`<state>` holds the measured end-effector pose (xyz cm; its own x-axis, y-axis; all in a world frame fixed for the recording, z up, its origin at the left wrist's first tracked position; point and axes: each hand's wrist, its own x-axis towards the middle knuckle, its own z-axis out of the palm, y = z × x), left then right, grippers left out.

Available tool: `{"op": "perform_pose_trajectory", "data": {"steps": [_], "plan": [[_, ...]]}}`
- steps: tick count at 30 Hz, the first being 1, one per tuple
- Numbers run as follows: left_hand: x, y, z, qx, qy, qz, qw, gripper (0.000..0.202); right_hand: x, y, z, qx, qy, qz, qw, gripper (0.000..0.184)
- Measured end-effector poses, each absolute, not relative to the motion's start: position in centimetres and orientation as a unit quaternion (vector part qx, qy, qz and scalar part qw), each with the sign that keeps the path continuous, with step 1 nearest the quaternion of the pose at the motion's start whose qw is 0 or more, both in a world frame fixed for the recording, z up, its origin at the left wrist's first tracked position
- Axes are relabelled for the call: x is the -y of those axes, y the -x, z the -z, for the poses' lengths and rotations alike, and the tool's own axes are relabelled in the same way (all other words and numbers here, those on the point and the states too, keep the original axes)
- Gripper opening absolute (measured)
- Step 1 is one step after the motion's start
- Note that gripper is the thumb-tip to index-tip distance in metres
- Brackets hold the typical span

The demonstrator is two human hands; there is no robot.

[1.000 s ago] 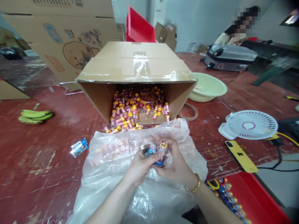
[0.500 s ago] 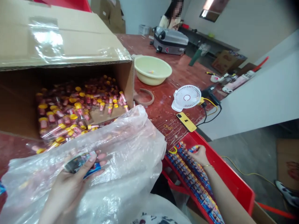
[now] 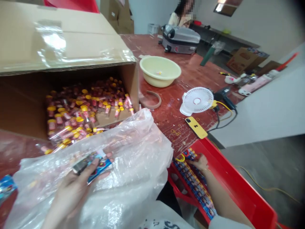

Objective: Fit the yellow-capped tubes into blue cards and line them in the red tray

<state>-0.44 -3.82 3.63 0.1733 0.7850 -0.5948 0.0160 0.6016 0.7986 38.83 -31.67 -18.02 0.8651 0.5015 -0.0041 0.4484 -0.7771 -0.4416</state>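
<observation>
My left hand [image 3: 78,184] is closed on a small stack of printed packets [image 3: 91,163], held over a crumpled clear plastic bag [image 3: 128,168]. My right hand [image 3: 199,161] reaches down into a red bin [image 3: 240,187] at the table's right edge and touches the rows of colourful packets [image 3: 194,184] lying in it; its fingers are curled, and whether they hold a packet is hidden. A cardboard box [image 3: 59,47] lies on its side behind the bag, spilling several small tubes with yellow caps [image 3: 81,114].
On the red table [image 3: 186,76] stand a pale yellow basin [image 3: 160,70], a tape ring [image 3: 149,99], a white fan [image 3: 197,101] with cable and a yellow phone [image 3: 196,127]. A grey case [image 3: 181,39] sits farther back, a person behind it. One loose packet [image 3: 6,187] lies at far left.
A second ago both hands held the packets together over the bag. My right hand has since gone down into the red bin, and the view has swung to the right.
</observation>
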Motion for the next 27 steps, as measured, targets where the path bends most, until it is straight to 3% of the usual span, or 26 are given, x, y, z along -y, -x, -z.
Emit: {"op": "perform_pose_trajectory", "data": {"steps": [3, 6, 9, 10, 12, 14, 17, 21, 23, 27], "plan": [[3.7, 1.1, -3.0, -0.574, -0.365, -0.308, 0.665, 0.049, 30.5, -37.2, 14.8, 0.233, 0.943, 0.003, 0.237, 0.068], [3.2, 1.4, -2.5, -0.564, -0.36, -0.311, 0.675, 0.046, 25.4, -34.4, 9.6, 0.3, 0.891, 0.118, 0.32, 0.042], [3.0, 1.2, -2.2, -0.532, -0.376, -0.289, 0.701, 0.041, 15.7, -29.5, 4.1, 0.464, 0.786, 0.066, 0.402, 0.024], [3.0, 1.1, -2.2, -0.518, -0.386, -0.282, 0.709, 0.04, 11.7, -27.7, 2.7, 0.517, 0.768, 0.021, 0.377, 0.022], [3.2, 0.9, -2.2, -0.495, -0.396, -0.277, 0.722, 0.04, 3.8, -24.8, 1.1, 0.571, 0.787, -0.074, 0.22, 0.022], [3.5, 1.0, -2.3, -0.484, -0.391, -0.286, 0.728, 0.04, -2.8, -22.9, 0.8, 0.568, 0.8, -0.104, 0.161, 0.026], [3.7, 1.6, -2.4, -0.482, -0.37, -0.319, 0.727, 0.039, -8.3, -21.2, 1.7, 0.551, 0.816, -0.132, 0.119, 0.029], [3.7, 2.6, -2.6, -0.478, -0.354, -0.36, 0.718, 0.035, -8.2, -20.2, 1.3, 0.583, 0.792, -0.132, 0.124, 0.031], [3.6, 2.7, -2.7, -0.469, -0.364, -0.373, 0.713, 0.031, -6.1, -19.9, -0.1, 0.615, 0.751, -0.15, 0.186, 0.032], [3.6, 2.2, -3.1, -0.459, -0.408, -0.383, 0.69, 0.025, -0.6, -18.6, -4.1, 0.673, 0.522, -0.313, 0.42, 0.026]]}}
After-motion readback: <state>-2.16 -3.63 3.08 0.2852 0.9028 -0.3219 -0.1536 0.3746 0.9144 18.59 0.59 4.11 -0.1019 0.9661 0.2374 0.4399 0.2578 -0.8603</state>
